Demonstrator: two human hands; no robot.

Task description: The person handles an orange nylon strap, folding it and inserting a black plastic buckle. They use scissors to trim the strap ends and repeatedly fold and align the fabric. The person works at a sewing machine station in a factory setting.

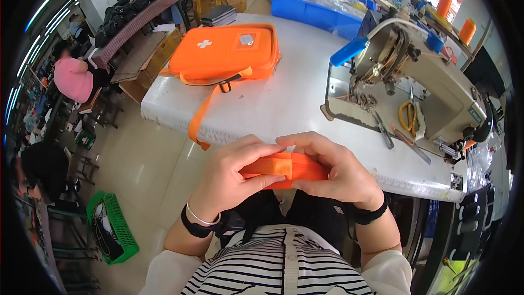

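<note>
In front of my body, at the table's near edge, I hold an orange fabric piece (308,169) with a band of ribbed orange webbing (275,166) lying across its left part. My left hand (237,169) is closed on the webbing end, thumb below and fingers above. The right end of the piece is gripped by my right hand (338,166), its thumb along the lower edge. Both index fingertips nearly meet above it. Beyond my left hand lies an orange zipped case (226,52) with a white cross, its orange strap (200,117) hanging over the table edge.
A sewing machine (431,71) stands on the right of the white table (297,84). Beside it lie yellow-handled scissors (406,114) and small tools. A blue bin (311,13) with plastic bags is at the back. On the floor at left sits a green basket (123,235). Other people work farther off.
</note>
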